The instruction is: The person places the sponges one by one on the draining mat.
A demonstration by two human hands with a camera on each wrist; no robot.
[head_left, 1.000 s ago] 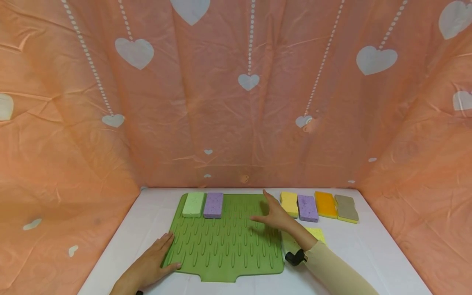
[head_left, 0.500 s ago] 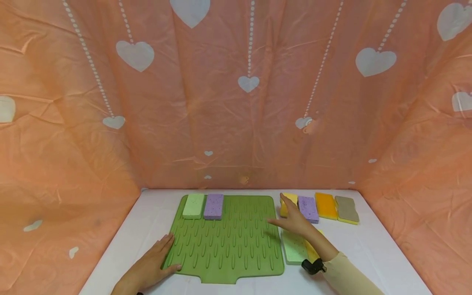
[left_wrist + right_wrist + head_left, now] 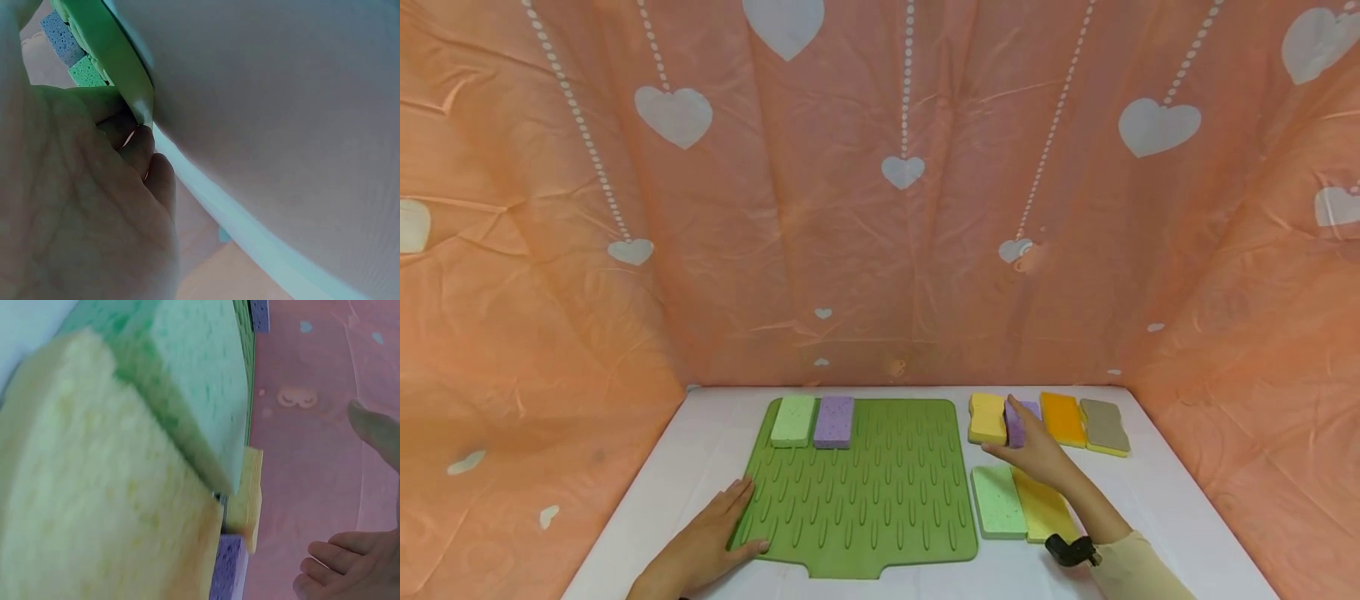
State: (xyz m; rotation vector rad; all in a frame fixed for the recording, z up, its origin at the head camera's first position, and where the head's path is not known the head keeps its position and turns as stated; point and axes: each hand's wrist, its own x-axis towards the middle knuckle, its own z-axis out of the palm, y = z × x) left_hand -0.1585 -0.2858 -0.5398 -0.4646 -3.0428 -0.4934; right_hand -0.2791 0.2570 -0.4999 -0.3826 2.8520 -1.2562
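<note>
My left hand [image 3: 706, 535] lies at the left edge of the green ridged mat [image 3: 857, 508], thumb on its front left corner. In the left wrist view its fingers touch the mat's rim [image 3: 134, 75]. My right hand [image 3: 1036, 454] hovers over a purple sponge [image 3: 1014, 429], fingers and thumb spread, partly covering it; no grip shows. The right wrist view also has this hand [image 3: 359, 562] with nothing held. On the mat's back left sit a light green sponge [image 3: 793, 421] and a purple sponge with pores [image 3: 834, 422], side by side.
Right of the mat stand a yellow sponge [image 3: 987, 417], an orange sponge [image 3: 1063, 418] and a grey-topped sponge [image 3: 1105, 425] in the back row. Nearer lie a pale green sponge [image 3: 998, 502] and a yellow sponge [image 3: 1043, 510]. An orange heart-patterned curtain [image 3: 880, 275] encloses the white table.
My right hand has moved right, from above the mat's right part past the yellow sponge to the purple one. The left hand has stayed at the mat's edge.
</note>
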